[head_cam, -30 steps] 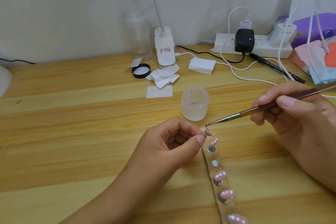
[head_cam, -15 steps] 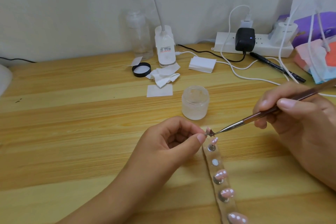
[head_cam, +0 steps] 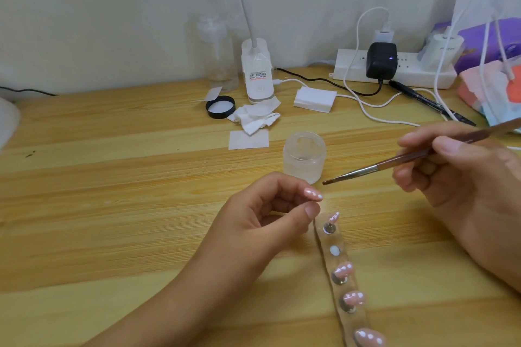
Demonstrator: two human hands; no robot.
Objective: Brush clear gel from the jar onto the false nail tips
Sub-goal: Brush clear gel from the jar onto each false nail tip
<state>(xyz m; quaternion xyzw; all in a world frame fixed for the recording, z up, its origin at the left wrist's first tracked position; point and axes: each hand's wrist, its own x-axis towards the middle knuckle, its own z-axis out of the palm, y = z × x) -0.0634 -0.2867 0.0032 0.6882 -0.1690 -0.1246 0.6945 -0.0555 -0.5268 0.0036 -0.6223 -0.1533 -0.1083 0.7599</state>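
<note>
A person's left hand pinches a pink false nail tip in a thumb-and-forefinger grip above a wooden bench. The right hand has its grip closed round a thin brush, bristles near the tip but apart from it. An open frosted jar stands just beyond. Four further nail tips sit on a clear strip at near right.

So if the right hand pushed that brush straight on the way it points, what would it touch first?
Most likely the nail tip pinched in the left hand, or that hand's forefinger. The brush in the right hand aims down and left, just short of them, though depth is unclear.
</note>
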